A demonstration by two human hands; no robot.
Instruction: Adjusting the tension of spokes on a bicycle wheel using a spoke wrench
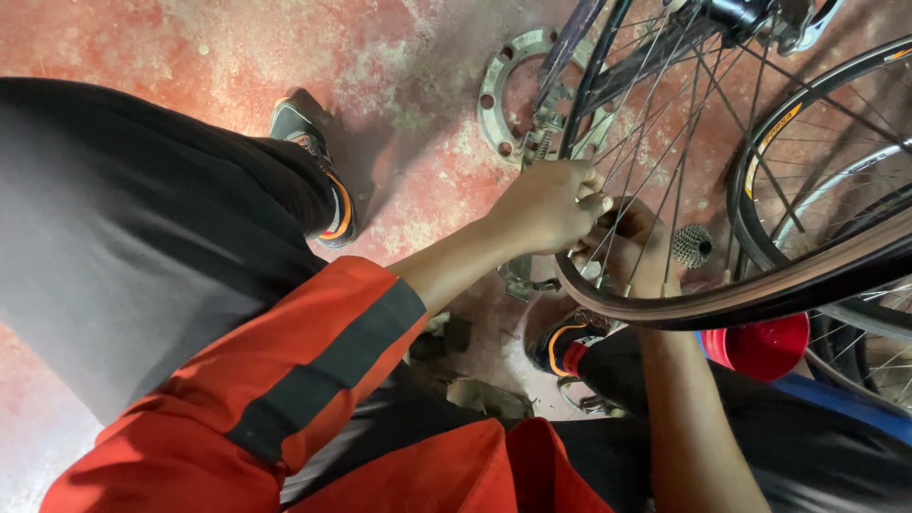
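Both hands work the bicycle wheel (722, 237) near its rim: left hand (549, 204) pinching a spoke (622, 180), right hand (635, 249) gripping behind — next, likely a careful spoke-tightening turn.

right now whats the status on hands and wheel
Left hand pinching spokes at the wheel rim. Right hand behind the spokes, grip hidden. Red tub sits under the tyre.

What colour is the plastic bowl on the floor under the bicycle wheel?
Red: the plastic bowl sits just below the bicycle wheel's black tyre, clearest in the head view.
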